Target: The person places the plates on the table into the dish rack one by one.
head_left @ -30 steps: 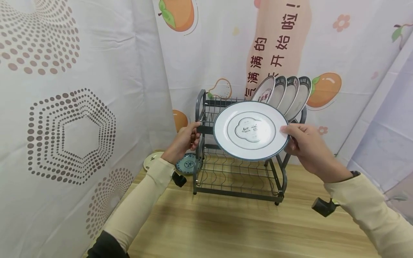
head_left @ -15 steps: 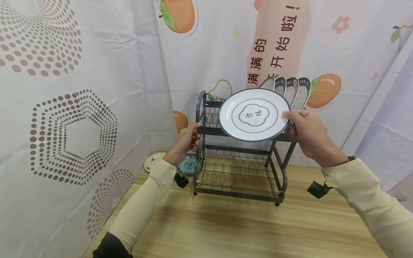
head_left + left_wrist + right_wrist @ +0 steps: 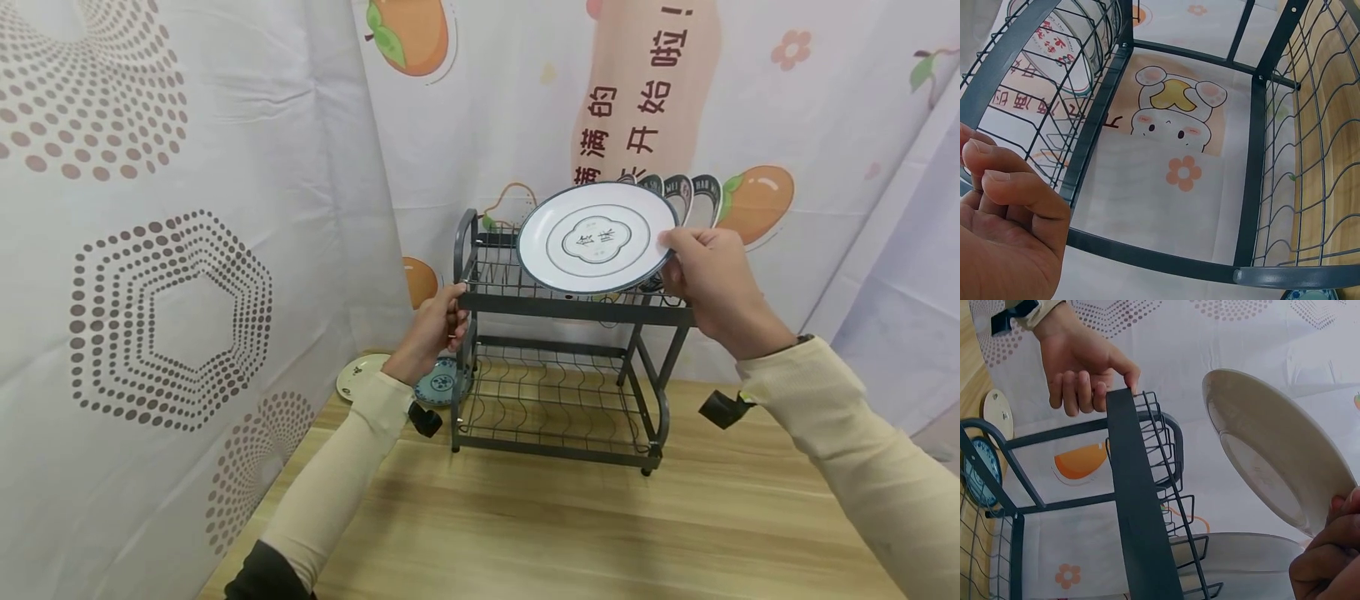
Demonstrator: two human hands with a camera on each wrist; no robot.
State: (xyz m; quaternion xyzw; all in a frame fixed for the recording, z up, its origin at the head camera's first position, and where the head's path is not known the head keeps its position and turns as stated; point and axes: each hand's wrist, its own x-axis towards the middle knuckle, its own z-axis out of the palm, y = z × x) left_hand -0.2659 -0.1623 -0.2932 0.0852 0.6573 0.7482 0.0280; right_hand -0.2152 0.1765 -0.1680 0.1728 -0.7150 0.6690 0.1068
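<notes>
My right hand point(image 3: 716, 283) pinches the right edge of a white plate point(image 3: 596, 242), thumb on its face. The plate has a dark blue rim and characters in its centre. It is tilted, face towards me, above the upper tier of a dark grey two-tier dish rack point(image 3: 570, 310). In the right wrist view the plate's underside point(image 3: 1279, 450) hangs apart from the wires. My left hand point(image 3: 435, 321) grips the upper tier's front left corner, fingers curled. Several dark-rimmed plates point(image 3: 707, 200) stand upright at the tier's right, partly hidden behind the held plate.
A cream plate point(image 3: 356, 375) and a blue patterned plate point(image 3: 437, 385) are on the wooden table point(image 3: 540, 533) left of the rack. The rack's lower wire tier point(image 3: 551, 400) holds no plates. Printed curtains point(image 3: 480, 100) hang behind and to the left.
My right hand has raised the plate and carried it away from me, over the upper tier, slightly rightward. My left hand keeps its grip on the rack.
</notes>
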